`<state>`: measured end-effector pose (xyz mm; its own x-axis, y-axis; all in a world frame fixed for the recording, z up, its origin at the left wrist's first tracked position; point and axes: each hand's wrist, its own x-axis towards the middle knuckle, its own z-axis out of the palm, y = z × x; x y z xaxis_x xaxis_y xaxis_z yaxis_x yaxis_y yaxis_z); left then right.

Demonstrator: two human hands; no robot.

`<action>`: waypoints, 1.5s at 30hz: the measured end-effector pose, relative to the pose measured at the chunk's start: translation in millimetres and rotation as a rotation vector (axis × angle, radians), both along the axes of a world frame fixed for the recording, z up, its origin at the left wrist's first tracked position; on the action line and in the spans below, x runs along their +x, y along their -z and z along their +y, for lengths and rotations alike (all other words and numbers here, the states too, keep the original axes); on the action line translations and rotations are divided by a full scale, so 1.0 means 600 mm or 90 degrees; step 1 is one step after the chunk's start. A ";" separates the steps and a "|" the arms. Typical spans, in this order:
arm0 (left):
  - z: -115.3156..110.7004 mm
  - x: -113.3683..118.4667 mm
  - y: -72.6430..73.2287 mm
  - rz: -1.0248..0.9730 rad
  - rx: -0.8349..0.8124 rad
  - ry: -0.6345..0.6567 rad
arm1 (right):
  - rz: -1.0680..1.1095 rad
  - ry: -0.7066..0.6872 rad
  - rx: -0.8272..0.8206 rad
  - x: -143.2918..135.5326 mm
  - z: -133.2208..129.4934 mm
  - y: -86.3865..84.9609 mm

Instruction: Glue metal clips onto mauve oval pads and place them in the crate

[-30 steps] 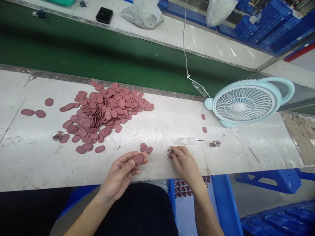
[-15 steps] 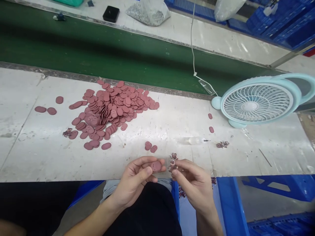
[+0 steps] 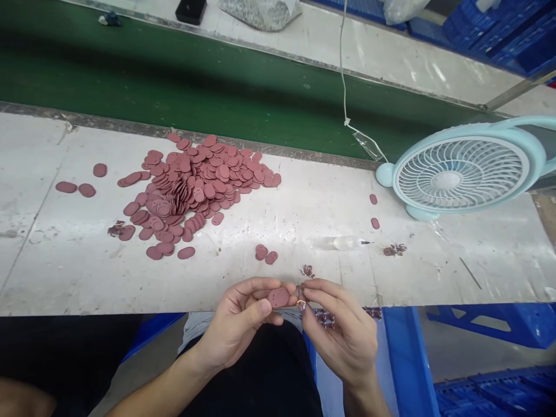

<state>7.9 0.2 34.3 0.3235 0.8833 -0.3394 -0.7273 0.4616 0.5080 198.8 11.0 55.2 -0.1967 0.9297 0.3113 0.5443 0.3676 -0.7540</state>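
My left hand (image 3: 245,315) holds a dark pink oval disc (image 3: 278,297) between thumb and fingers, its flat face with small holes turned up. Close beside it, my right hand (image 3: 336,324) pinches a small brown-and-white part (image 3: 300,296) at its fingertips, by the disc's right end. A similar small part (image 3: 308,270) lies on the white table (image 3: 243,231) just beyond the fingers. Several loose discs (image 3: 266,253) sit a little farther off. At the left spreads a large pile of the same discs (image 3: 195,179).
A clear bottle with a dark needle tip (image 3: 347,242) lies right of centre. Behind it at the right is a light blue fan (image 3: 449,179). More small parts (image 3: 394,249) are on the table. A blue crate (image 3: 410,353) holding parts is below the table edge.
My right hand has brought the small part closer to the disc and turned it. The whole view has shifted slightly. The left hand keeps its hold on the disc.
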 end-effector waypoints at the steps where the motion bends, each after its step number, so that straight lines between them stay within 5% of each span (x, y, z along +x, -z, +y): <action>1: 0.001 0.000 0.001 0.015 0.009 0.001 | 0.030 0.013 -0.027 0.000 0.000 0.000; 7: 0.000 0.004 0.013 0.148 0.058 -0.012 | 0.451 0.049 -0.429 0.007 -0.002 0.011; 10: -0.001 0.005 0.018 0.142 0.063 -0.002 | 0.512 0.049 -0.498 0.007 -0.001 0.017; 19: 0.003 0.012 0.020 0.067 0.085 0.003 | 0.367 0.054 -0.420 -0.017 0.000 -0.020; 30: 0.006 0.012 0.010 0.119 0.058 -0.016 | 0.228 -0.024 -0.352 -0.013 0.001 -0.027; 45: 0.007 0.018 0.008 0.227 0.084 -0.013 | 0.272 -0.016 -0.414 -0.001 0.003 -0.030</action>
